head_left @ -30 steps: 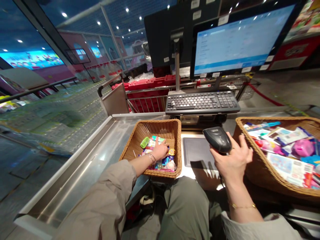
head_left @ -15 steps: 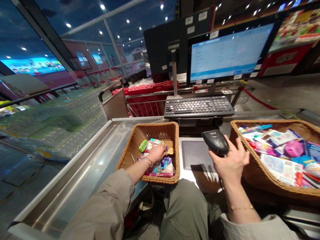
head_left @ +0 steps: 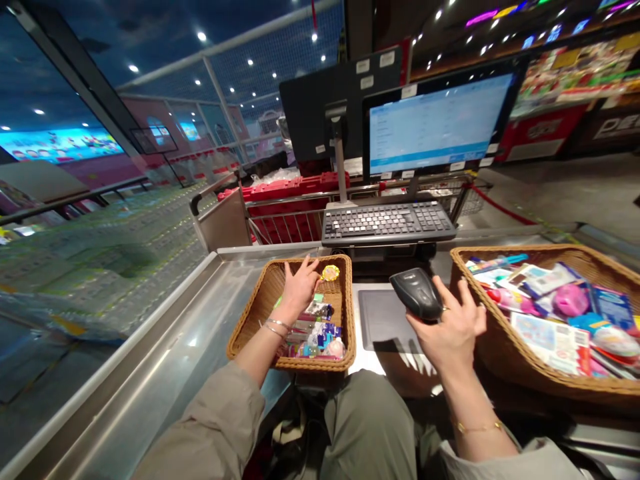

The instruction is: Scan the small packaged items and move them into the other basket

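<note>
Sitting at a steel checkout counter (head_left: 150, 347), with a large wicker basket (head_left: 505, 263) of packaged goods to my right and a smaller wicker basket (head_left: 260, 300) of small packets in front. My left hand (head_left: 300, 288) is open, fingers spread above the smaller basket, just beside a round yellow packet (head_left: 330, 273). My right hand (head_left: 453, 333) holds a black barcode scanner (head_left: 416, 294) against the palm, fingers partly open.

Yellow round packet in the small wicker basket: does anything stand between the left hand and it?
Nothing visible does. The left hand is open inside the small wicker basket, and the yellow round packet lies just beyond its fingertips, near the basket's far rim, with nothing visible in the narrow gap.
</note>
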`<state>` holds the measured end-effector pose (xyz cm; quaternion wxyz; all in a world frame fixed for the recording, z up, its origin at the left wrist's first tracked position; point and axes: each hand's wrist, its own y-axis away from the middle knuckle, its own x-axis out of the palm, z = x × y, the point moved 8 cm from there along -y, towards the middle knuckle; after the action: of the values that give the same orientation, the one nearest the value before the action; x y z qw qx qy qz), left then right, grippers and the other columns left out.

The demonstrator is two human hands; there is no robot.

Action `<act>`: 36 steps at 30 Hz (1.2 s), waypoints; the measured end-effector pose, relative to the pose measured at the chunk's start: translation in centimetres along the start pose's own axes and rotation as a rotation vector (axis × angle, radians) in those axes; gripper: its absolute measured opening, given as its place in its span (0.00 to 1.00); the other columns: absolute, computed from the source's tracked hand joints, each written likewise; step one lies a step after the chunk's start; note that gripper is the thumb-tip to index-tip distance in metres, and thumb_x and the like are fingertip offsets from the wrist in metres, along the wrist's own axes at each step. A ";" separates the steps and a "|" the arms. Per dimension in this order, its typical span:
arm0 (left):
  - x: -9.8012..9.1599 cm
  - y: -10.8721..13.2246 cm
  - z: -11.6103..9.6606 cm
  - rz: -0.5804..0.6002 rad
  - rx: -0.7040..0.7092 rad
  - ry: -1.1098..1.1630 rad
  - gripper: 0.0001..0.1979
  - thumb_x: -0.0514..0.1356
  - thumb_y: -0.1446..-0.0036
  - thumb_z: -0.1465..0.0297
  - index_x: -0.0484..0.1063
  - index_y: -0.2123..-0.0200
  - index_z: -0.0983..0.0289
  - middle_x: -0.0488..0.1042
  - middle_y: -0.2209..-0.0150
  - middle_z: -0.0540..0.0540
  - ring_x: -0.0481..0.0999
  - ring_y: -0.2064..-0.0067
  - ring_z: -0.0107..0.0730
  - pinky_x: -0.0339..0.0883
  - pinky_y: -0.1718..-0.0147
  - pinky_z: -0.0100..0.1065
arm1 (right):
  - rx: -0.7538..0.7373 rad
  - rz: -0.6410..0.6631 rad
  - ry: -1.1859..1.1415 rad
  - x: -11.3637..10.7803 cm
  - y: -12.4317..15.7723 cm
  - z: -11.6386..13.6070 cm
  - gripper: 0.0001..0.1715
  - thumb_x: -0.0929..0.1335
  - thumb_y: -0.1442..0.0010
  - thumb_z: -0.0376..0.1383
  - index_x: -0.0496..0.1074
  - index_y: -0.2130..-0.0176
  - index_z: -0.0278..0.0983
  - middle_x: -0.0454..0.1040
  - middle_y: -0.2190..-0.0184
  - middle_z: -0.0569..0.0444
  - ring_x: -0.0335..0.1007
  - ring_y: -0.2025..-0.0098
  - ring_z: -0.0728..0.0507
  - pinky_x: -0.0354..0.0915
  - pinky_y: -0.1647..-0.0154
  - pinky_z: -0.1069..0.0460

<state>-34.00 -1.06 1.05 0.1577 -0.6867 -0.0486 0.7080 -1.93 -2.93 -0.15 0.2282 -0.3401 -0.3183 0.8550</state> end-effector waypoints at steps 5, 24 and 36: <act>-3.5 -1.2 -2.5 -0.217 -0.053 -0.002 0.11 0.54 0.29 0.67 0.76 0.61 0.60 0.67 0.32 0.59 0.54 0.26 0.55 0.34 0.36 0.81 | -0.056 0.003 0.008 -0.2 0.1 0.9 0.16 0.71 0.47 0.48 0.77 0.66 0.39 0.76 0.41 0.43 0.53 0.28 0.27 0.42 0.31 0.23; -3.5 -3.2 -11.9 -0.413 0.041 0.086 0.11 0.56 0.30 0.66 0.78 0.59 0.59 0.67 0.33 0.58 0.53 0.27 0.60 0.15 0.39 0.82 | -0.138 0.034 0.020 -0.6 0.1 2.5 0.10 0.72 0.47 0.42 0.77 0.66 0.39 0.75 0.40 0.46 0.50 0.27 0.27 0.38 0.29 0.24; -3.5 -3.1 -12.2 -0.390 0.040 0.120 0.10 0.56 0.30 0.66 0.79 0.58 0.58 0.67 0.33 0.58 0.52 0.26 0.59 0.19 0.38 0.82 | -0.154 0.049 0.019 -0.6 0.1 2.8 0.12 0.71 0.46 0.41 0.78 0.62 0.40 0.77 0.42 0.46 0.49 0.26 0.28 0.39 0.29 0.24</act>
<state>-21.42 -0.93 4.63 0.3079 -0.7019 -0.1573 0.6227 -3.60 -4.50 1.60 0.1831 -0.3724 -0.3725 0.8300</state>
